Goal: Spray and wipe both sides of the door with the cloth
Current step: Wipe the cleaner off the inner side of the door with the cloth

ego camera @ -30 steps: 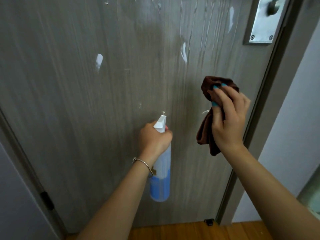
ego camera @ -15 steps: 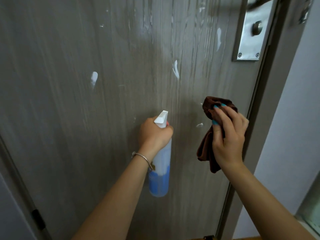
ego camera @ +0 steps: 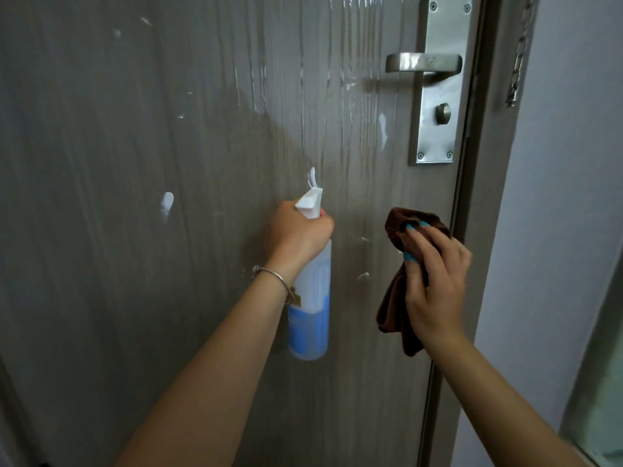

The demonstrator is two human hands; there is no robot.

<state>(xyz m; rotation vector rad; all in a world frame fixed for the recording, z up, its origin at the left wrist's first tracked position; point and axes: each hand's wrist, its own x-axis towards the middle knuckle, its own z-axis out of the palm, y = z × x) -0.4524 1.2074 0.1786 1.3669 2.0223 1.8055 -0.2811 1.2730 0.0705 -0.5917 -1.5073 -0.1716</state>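
A person's left hand (ego camera: 296,230) is wrapped tightly around the neck of a spray bottle (ego camera: 312,298), fingers curled at the trigger, with the white nozzle (ego camera: 309,203) pointing up and toward a grey wood-grain door (ego camera: 135,197); the bottle's translucent body hangs below the fist, its lower part showing blue liquid. A thin metal bracelet (ego camera: 273,274) circles the left wrist. Just to the right, the right hand (ego camera: 435,281) grips a bunched brown cloth (ego camera: 392,311), fingers with turquoise-painted nails curled over its upper folds while the rest of the cloth hangs down past the palm; the cloth sits close against the door face, though whether it is pressed to the surface cannot be told. Both hands are held at about the same height in front of the door's right half, near but apart from each other. The door around them carries white blobs of foam (ego camera: 167,200) and long vertical wet streaks (ego camera: 337,96) running down from the top of the view. Up and to the right, a brushed metal lock plate (ego camera: 438,136) carries a lever handle (ego camera: 423,62) and a round knob (ego camera: 443,113) beneath it. The door frame (ego camera: 485,230) runs beside the plate, and a pale wall (ego camera: 556,214) stands to the right of it.
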